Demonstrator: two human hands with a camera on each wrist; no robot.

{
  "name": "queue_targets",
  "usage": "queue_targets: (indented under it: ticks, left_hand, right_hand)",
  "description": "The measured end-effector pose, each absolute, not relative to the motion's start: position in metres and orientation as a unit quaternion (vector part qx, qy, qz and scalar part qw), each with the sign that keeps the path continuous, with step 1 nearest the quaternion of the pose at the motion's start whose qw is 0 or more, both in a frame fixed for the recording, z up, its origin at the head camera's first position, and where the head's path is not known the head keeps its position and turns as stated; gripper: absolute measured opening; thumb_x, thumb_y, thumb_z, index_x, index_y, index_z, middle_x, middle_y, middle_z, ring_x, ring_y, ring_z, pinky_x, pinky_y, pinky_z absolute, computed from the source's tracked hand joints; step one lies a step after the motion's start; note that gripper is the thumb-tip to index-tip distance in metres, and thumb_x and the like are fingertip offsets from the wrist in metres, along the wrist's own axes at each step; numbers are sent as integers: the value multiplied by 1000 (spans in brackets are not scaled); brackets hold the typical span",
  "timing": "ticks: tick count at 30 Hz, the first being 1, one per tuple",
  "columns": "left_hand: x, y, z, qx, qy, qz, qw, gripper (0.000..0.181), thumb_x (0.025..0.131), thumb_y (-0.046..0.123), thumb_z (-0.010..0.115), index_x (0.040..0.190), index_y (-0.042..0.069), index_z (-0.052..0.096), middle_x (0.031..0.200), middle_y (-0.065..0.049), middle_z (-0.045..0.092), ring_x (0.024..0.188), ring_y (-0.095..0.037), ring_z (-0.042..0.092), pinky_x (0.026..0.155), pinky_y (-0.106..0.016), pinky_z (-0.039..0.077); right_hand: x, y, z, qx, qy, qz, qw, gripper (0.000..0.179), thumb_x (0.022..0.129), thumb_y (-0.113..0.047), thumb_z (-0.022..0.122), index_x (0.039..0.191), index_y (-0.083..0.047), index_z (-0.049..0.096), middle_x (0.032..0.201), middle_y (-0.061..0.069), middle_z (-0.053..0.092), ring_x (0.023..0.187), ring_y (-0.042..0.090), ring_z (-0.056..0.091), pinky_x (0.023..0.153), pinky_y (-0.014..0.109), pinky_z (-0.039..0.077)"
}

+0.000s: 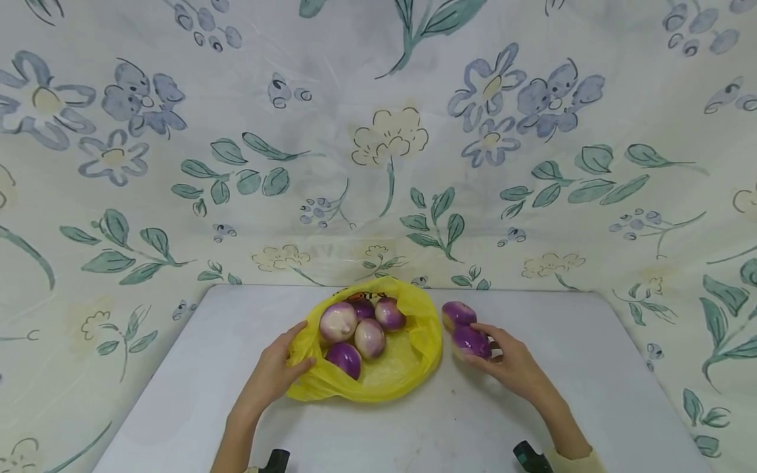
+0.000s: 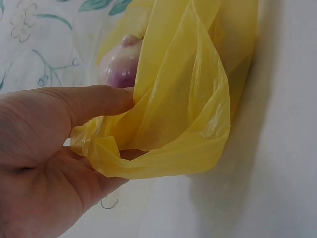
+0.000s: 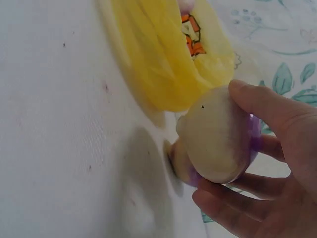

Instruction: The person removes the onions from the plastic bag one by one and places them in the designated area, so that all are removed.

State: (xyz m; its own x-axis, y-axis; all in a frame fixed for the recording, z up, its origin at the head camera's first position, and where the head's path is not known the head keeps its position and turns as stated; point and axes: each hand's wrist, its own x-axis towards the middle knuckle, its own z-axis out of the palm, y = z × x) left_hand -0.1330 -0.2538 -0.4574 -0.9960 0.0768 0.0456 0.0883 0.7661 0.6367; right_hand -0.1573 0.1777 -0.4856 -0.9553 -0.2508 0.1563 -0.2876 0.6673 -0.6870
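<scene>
A yellow plastic bag (image 1: 408, 384) lies with its mouth wide, several purple-and-white red onions (image 1: 370, 338) inside it. At its left rim, my left hand (image 1: 276, 368) pinches the thin plastic between thumb and fingers; the left wrist view shows the gathered edge (image 2: 101, 144). To the right of the bag, my right hand (image 1: 514, 361) grips a glossy red onion (image 3: 218, 136) whose pale end faces the right wrist camera. Just behind that one, another red onion (image 1: 458, 314) sits on the white table, partly hidden in the right wrist view.
The white table (image 1: 195, 394) ends at a back edge, where a flowered cloth (image 1: 343, 197) rises behind it. Small dark specks mark the tabletop. Dark wrist devices (image 1: 531, 456) show at the bottom of the head view.
</scene>
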Motion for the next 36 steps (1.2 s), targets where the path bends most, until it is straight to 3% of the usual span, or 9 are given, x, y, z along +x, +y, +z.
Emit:
queue_targets:
  ticks: [6,20,28,36]
  left_hand:
    - [-133,-253,-457,-39,-940,-340,4,69,90,15,70,150,6,37,149,-24,45,134,-44,46,107,-57,44]
    - [-133,-254,-457,-42,-939,-342,7,70,89,14,70,150,4,36,150,-24,44,136,-44,44,108,-57,42]
    - [-133,-254,-456,-43,-938,-343,8,70,89,13,69,150,4,36,149,-24,44,135,-45,44,108,-58,42]
    - [-133,-253,-457,-36,-938,-345,0,70,90,14,69,150,5,35,150,-23,44,136,-44,44,109,-58,42]
  right_hand:
    - [-160,189,-492,147,-915,374,39,64,83,-44,74,137,-15,53,134,15,61,107,27,66,84,36,61]
    - [-171,216,-496,149,-915,368,72,59,86,-29,76,135,-7,53,127,22,62,97,31,69,70,28,61]
    - [-181,225,-497,128,-928,346,59,61,87,-38,73,136,-9,52,130,23,61,100,33,67,75,39,62]
    - [-190,226,-502,117,-929,345,61,62,88,-37,72,138,-7,51,130,24,60,101,34,66,80,45,60]
